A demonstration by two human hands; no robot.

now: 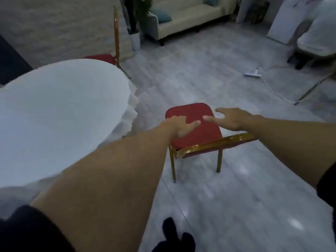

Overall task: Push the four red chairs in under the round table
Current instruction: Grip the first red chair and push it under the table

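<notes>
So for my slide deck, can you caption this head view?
Both hands, left and right, reach open over a red chair standing apart from the round table.

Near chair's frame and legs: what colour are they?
Shiny gold, against a red seat; the near chair shows it best along its top rail in the head view.

left of grip: desk (60, 113) w/ white cloth, close
ahead of grip: bare floor (190, 73)
far right: cable (272, 88) on floor
</notes>
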